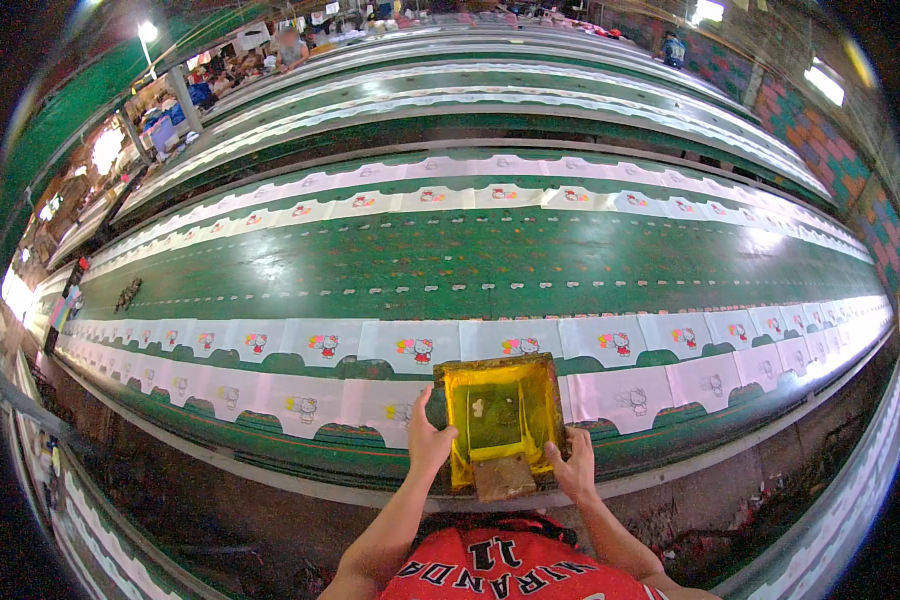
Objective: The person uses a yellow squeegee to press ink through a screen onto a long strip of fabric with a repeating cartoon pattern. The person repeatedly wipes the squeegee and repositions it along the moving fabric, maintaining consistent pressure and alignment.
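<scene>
A screen-printing frame [553, 400] with yellow tape around its inside is held in front of me, over the near edge of the long green table [420, 250]. My left hand [429, 442] is closed on its left side, thumb on the rim. On the right side, my right hand [575, 466] grips the lower corner. A brown wooden squeegee [504, 477] rests against the frame's near end. Behind the frame, a row of white fabric pieces [480, 335] bears coloured cartoon-cat prints. Nearer to me runs a row of pale pink pieces [695, 377] with partly coloured prints, some covered by the frame.
Two more rows of fabric pieces [410, 197] line the table's far side. Further long tables [470, 60] with fabric stretch behind. A dark clump [128, 294] lies at the table's left end. Two people, one at the far left [290, 50] and one at the far right [673, 50], are distant.
</scene>
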The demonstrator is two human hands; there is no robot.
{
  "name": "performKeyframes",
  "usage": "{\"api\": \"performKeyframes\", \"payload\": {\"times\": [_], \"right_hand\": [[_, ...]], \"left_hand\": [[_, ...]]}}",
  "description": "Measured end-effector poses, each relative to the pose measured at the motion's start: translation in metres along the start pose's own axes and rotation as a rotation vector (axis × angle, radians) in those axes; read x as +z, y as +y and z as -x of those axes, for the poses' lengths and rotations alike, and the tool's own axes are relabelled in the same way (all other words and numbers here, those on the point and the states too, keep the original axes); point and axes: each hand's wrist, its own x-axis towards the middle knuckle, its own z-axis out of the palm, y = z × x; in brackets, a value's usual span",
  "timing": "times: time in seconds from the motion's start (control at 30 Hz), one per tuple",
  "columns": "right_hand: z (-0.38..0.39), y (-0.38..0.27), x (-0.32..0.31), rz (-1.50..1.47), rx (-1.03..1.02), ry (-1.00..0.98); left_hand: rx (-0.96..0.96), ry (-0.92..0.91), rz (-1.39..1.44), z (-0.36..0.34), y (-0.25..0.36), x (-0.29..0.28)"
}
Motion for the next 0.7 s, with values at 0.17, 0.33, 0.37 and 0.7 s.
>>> {"api": "performKeyframes", "payload": {"times": [0.17, 0.33, 0.37, 0.7], "right_hand": [[0.006, -0.012, 0.008, -0.018, -0.033, -0.024], [0.003, -0.01, 0.018, 0.009, -0.027, -0.092], [0.004, -0.014, 0.019, 0.003, -0.053, -0.074], [0.005, -0.021, 0.025, -0.005, -0.081, -0.059]], "left_hand": [[-0.152, -0.022, 0.15, 0.007, 0.008, -0.022], [-0.084, 0.04, 0.076, 0.004, -0.006, -0.029], [-0.099, 0.046, 0.062, 0.007, -0.01, -0.032], [-0.073, 0.073, -0.034, 0.01, -0.023, -0.039]]}}
